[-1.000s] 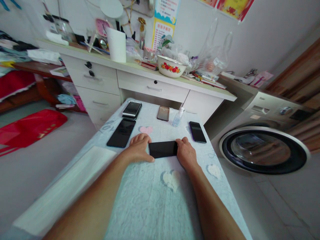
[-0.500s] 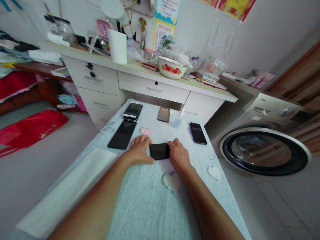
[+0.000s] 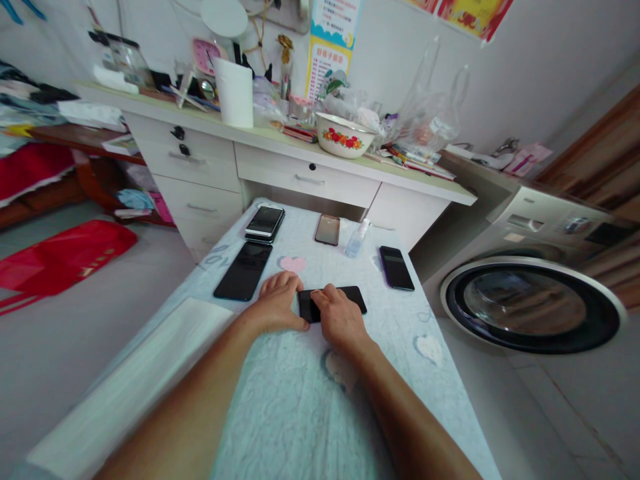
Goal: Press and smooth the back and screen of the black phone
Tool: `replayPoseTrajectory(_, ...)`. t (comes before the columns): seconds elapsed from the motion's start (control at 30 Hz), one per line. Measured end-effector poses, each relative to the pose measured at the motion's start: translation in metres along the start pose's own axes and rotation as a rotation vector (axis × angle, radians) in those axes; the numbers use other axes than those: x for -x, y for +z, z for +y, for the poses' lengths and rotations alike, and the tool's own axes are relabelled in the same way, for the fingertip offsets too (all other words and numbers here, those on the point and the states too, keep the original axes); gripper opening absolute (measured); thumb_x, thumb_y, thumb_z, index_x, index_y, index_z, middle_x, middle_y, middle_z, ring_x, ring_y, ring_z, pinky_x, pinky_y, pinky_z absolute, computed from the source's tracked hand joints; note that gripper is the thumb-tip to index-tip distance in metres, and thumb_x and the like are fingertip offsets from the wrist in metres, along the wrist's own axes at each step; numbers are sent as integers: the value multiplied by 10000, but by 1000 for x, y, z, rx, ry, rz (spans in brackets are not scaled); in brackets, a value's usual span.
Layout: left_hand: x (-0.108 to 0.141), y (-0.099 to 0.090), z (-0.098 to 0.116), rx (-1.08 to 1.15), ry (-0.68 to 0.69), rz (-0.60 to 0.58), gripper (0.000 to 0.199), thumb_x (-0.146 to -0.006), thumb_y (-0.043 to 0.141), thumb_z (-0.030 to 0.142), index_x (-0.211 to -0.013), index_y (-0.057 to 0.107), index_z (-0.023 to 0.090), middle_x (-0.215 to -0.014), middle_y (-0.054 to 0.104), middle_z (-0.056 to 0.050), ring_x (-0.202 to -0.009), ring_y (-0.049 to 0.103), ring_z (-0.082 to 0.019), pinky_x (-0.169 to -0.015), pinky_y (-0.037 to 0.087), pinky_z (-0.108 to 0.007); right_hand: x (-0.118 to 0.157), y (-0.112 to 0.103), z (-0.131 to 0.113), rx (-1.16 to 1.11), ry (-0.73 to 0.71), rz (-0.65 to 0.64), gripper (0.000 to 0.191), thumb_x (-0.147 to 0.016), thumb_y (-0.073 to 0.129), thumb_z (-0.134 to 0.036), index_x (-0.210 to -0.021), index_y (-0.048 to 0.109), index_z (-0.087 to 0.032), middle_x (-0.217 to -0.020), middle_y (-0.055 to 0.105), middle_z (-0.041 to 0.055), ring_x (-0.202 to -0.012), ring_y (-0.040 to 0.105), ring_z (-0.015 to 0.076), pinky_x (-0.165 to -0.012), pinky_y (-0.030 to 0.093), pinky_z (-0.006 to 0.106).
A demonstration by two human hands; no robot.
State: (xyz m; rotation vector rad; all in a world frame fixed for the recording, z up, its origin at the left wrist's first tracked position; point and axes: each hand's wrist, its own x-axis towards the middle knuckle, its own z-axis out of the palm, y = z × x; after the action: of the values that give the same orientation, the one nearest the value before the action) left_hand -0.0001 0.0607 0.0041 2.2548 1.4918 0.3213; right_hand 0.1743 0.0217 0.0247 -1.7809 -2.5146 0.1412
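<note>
A dark smartphone point(image 3: 354, 301) lies sideways, screen up, on the cloth-covered table. Its left end sits between the thumb and fingers of my left hand point(image 3: 280, 303), which steadies it. My right hand point(image 3: 341, 319) rests over the left half of the screen with its fingers bunched together. Whether a small wiping piece is under those fingertips is hidden. Left of my hands is a larger black phone point(image 3: 244, 270), and behind it a stack of phones point(image 3: 265, 223). A brown phone case point(image 3: 327, 229) and a clear spray bottle point(image 3: 357, 239) stand beyond my hands.
Another phone point(image 3: 397, 268) lies near the table's right edge. A white strip point(image 3: 135, 383) runs along the left side. At the back stands a white desk point(image 3: 310, 175) bearing a flowered bowl point(image 3: 345, 137). On the right is a washing machine point(image 3: 530, 267).
My right hand has slid left from the phone's right end to the left part of its screen, uncovering the right end. My left hand has stayed at the left end.
</note>
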Motion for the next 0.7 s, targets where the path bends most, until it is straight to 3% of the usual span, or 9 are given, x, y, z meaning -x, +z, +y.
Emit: replayPoseTrajectory(0.7, 0, 0, -1, 1, 18, 1, 640, -481, 722, 498, -1007, 445, 260, -1166, 453, -44, -1171, 415, -287, -989, 323, -381, 9, 2, 57, 51, 329, 104, 300, -956, 320, -210, -1096, 579, -271, -1010, 519, 43, -850, 517, 167, -635, 322, 263)
